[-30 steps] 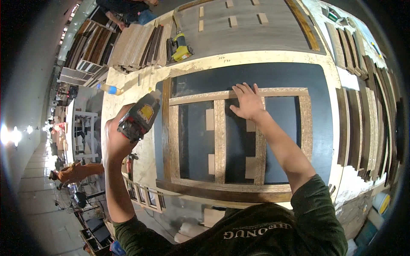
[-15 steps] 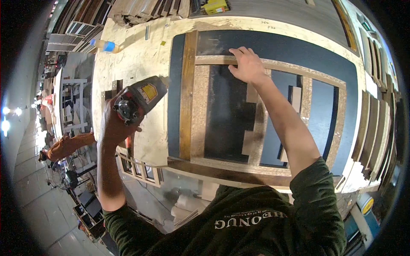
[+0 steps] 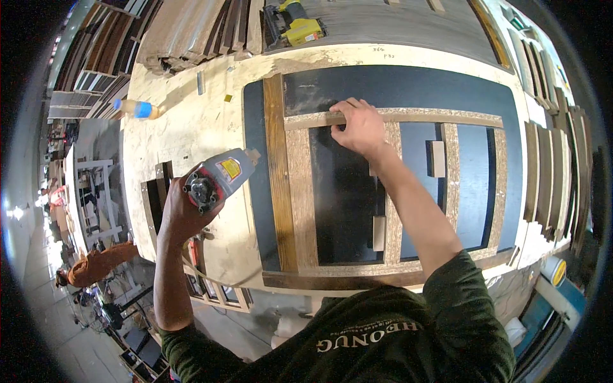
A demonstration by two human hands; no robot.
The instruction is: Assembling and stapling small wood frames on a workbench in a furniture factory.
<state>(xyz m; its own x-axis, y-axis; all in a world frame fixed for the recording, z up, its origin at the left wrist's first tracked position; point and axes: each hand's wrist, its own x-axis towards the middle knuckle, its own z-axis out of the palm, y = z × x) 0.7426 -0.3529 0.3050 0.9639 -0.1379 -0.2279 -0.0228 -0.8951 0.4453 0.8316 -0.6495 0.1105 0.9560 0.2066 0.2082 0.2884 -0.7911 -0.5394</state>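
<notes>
As one person in a dark green shirt (image 3: 383,325) faced a pale workbench (image 3: 223,127), one chipboard frame (image 3: 450,166) lay on one dark panel (image 3: 396,86) just ahead. Two brown wooden strips (image 3: 345,281) bordered it, one along the near edge and one on the left. Counted in the frame were two long rails (image 3: 357,269) and four uprights (image 3: 498,185); three small blocks (image 3: 437,159) showed beside the uprights, one of them partly hidden by the right forearm (image 3: 418,198). The left hand (image 3: 191,207) was closed round one gray power tool (image 3: 230,175), whose body hid most of the fingers; its tip was over the panel's left edge, and contact could not be told. Two dark pieces (image 3: 152,201) lay left of that hand. The right hand (image 3: 361,131) held the far rail (image 3: 440,116), fingers bent and narrow, thumb on the near side. Farther off were one blue-capped bottle (image 3: 136,108), one yellow-green power tool (image 3: 303,30) and one gray panel (image 3: 396,32), left of which wooden strips (image 3: 191,32) were stacked too closely to count.
</notes>
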